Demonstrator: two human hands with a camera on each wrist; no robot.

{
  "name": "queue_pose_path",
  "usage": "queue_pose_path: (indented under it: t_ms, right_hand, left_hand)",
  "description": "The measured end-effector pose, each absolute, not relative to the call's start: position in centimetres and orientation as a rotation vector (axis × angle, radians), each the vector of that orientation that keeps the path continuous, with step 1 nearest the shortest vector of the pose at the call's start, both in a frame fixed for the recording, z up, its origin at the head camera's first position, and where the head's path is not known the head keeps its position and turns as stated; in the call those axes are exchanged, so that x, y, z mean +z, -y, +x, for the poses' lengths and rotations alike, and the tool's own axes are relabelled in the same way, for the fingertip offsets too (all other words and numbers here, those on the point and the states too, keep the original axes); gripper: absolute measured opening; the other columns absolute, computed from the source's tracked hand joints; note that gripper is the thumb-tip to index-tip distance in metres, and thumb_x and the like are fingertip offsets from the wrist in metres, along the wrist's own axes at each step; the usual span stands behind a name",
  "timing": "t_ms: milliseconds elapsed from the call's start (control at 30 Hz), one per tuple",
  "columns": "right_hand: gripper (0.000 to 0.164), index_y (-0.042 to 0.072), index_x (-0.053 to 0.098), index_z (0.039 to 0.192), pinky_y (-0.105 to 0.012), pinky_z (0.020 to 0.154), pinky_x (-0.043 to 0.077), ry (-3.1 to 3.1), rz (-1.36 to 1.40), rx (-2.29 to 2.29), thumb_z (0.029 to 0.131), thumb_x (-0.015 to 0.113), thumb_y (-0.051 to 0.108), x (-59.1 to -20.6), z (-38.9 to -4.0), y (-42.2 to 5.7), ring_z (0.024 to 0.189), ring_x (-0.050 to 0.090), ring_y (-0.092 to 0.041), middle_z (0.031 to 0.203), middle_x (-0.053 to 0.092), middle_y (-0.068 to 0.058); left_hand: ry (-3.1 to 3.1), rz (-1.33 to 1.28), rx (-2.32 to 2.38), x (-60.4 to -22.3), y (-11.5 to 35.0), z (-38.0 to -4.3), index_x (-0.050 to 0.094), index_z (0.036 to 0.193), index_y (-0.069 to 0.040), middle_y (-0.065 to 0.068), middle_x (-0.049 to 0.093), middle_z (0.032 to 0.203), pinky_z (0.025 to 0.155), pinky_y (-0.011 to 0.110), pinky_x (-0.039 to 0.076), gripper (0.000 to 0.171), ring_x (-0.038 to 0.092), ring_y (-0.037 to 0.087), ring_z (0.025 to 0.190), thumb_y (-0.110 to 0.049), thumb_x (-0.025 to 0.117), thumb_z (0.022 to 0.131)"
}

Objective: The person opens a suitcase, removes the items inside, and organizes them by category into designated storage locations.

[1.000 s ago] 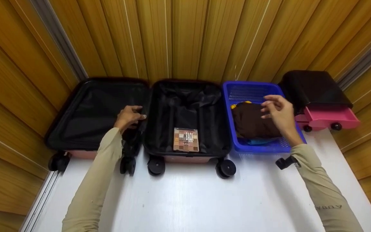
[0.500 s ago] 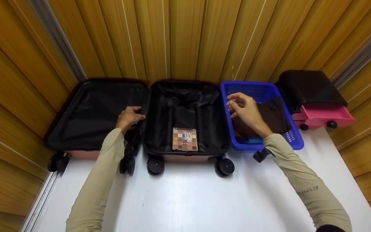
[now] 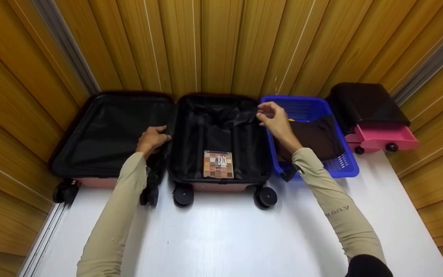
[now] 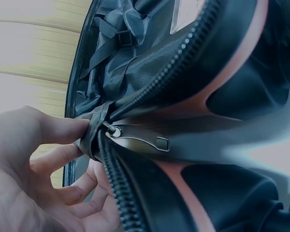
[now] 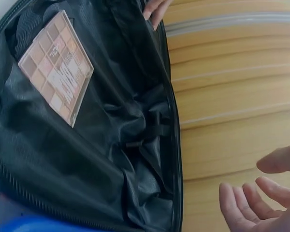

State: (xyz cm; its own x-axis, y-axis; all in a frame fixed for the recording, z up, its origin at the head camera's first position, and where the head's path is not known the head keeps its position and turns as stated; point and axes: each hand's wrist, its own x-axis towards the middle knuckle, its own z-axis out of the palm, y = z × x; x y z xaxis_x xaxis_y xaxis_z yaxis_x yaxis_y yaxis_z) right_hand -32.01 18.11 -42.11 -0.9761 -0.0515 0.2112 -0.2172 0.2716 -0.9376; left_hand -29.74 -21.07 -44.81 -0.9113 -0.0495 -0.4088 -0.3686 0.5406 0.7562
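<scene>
A pink suitcase with black lining [image 3: 220, 132] lies open in two halves. At the fold between them, my left hand [image 3: 152, 140] pinches the black fabric edge [image 4: 94, 130] between thumb and fingers, right beside the zipper pull [image 4: 141, 136]. An eyeshadow palette [image 3: 218, 164] rests at the front of the right half. My right hand [image 3: 274, 118] is raised over the border between that half and the blue basket [image 3: 315, 99]; its fingers are loosely bent and hold nothing. Brown cloth [image 3: 313, 140] lies in the basket, with a bit of yellow showing behind it.
Right of the basket stands a black-topped case [image 3: 367, 102] with a pulled-out pink drawer [image 3: 385, 135] and small black wheels. Wood-patterned panels [image 3: 221, 46] rise behind everything. Suitcase wheels [image 3: 265, 197] jut forward over the white surface [image 3: 221, 234].
My right hand has moved left from above the basket to its left edge near the suitcase. The left hand keeps its place at the fold. The palette has not moved.
</scene>
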Motion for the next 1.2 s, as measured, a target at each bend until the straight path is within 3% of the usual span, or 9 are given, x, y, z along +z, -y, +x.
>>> queue_pose_path:
  t_ms: [100, 233, 400, 500, 600, 700, 967, 1200]
  right_hand:
    - [0.032, -0.016, 0.061, 0.123, -0.019, 0.079, 0.056, 2.470, 0.305, 1.720, 0.092, 0.065, -0.007, -42.6, -32.2, -17.1, 0.097, 0.068, -0.025, 0.119, 0.066, -0.033]
    - [0.036, -0.014, 0.061, 0.123, -0.022, 0.088, 0.050, 2.637, 0.320, 1.602, 0.089, 0.068, -0.005, -43.4, -32.6, -15.5, 0.111, 0.067, -0.038, 0.123, 0.067, -0.032]
    - [0.041, -0.008, 0.061, 0.123, -0.022, 0.080, 0.046, 2.958, 0.266, 1.512, 0.088, 0.077, 0.008, -44.2, -32.9, -13.4, 0.100, 0.062, -0.024, 0.109, 0.067, -0.018]
    - [0.052, -0.005, 0.059, 0.132, -0.029, 0.079, 0.050, 3.139, 0.263, 1.471, 0.088, 0.079, 0.016, -44.6, -33.0, -12.2, 0.095, 0.058, -0.021, 0.113, 0.066, -0.014]
    - [0.064, 0.000, 0.055, 0.143, -0.044, 0.090, 0.055, 3.292, 0.282, 1.441, 0.090, 0.080, 0.024, -45.0, -33.2, -11.1, 0.110, 0.063, -0.029, 0.132, 0.064, -0.017]
    - [0.069, 0.004, 0.053, 0.147, -0.056, 0.100, 0.054, 3.406, 0.336, 1.437, 0.091, 0.081, 0.031, -45.9, -33.5, -9.9, 0.129, 0.059, -0.037, 0.146, 0.057, -0.020]
    - [0.076, 0.010, 0.052, 0.152, -0.047, 0.107, 0.051, 3.706, 0.455, 1.117, 0.086, 0.087, 0.025, -49.6, -33.9, -8.7, 0.134, 0.055, -0.029, 0.159, 0.046, -0.011]
    - [0.081, 0.013, 0.052, 0.148, -0.049, 0.114, 0.045, 3.824, 0.643, 0.728, 0.081, 0.093, 0.032, -50.5, -33.7, -7.8, 0.138, 0.051, -0.033, 0.155, 0.050, -0.010]
  left_hand:
    - [-2.456, -0.349, 1.309, -44.9, 21.0, -29.7, 0.038, 0.163, -0.022, 0.013, 0.039, 0.166, 0.111, 0.054, 0.047, 0.063, 0.049, 0.035, 0.143, -0.024, 0.059, 0.104]
    - [-2.453, -0.344, 1.304, -45.1, 21.3, -29.5, 0.036, 0.164, -0.022, 0.014, 0.038, 0.167, 0.111, 0.054, 0.047, 0.063, 0.049, 0.035, 0.143, -0.024, 0.059, 0.105]
    - [-2.424, -0.359, 1.339, -45.4, 21.8, -29.3, 0.036, 0.164, -0.022, 0.015, 0.041, 0.165, 0.112, 0.054, 0.047, 0.063, 0.051, 0.035, 0.141, -0.023, 0.058, 0.105]
    - [-2.431, -0.370, 1.339, -45.6, 21.9, -29.3, 0.036, 0.164, -0.023, 0.015, 0.040, 0.165, 0.111, 0.053, 0.048, 0.064, 0.052, 0.035, 0.139, -0.024, 0.059, 0.104]
    - [-2.440, -0.380, 1.332, -45.7, 22.1, -29.3, 0.036, 0.164, -0.023, 0.015, 0.038, 0.167, 0.110, 0.053, 0.049, 0.064, 0.052, 0.035, 0.139, -0.024, 0.059, 0.104]
    - [-2.440, -0.385, 1.333, -45.6, 22.2, -29.4, 0.036, 0.164, -0.023, 0.014, 0.036, 0.168, 0.111, 0.053, 0.047, 0.064, 0.050, 0.036, 0.141, -0.024, 0.058, 0.104]
    - [-2.425, -0.370, 1.320, -46.1, 21.6, -29.6, 0.037, 0.164, -0.024, 0.013, 0.038, 0.167, 0.112, 0.053, 0.047, 0.063, 0.049, 0.035, 0.142, -0.025, 0.059, 0.104]
    - [-2.439, -0.383, 1.326, -46.4, 21.4, -29.1, 0.038, 0.163, -0.025, 0.014, 0.040, 0.165, 0.110, 0.052, 0.049, 0.063, 0.053, 0.035, 0.138, -0.025, 0.060, 0.104]
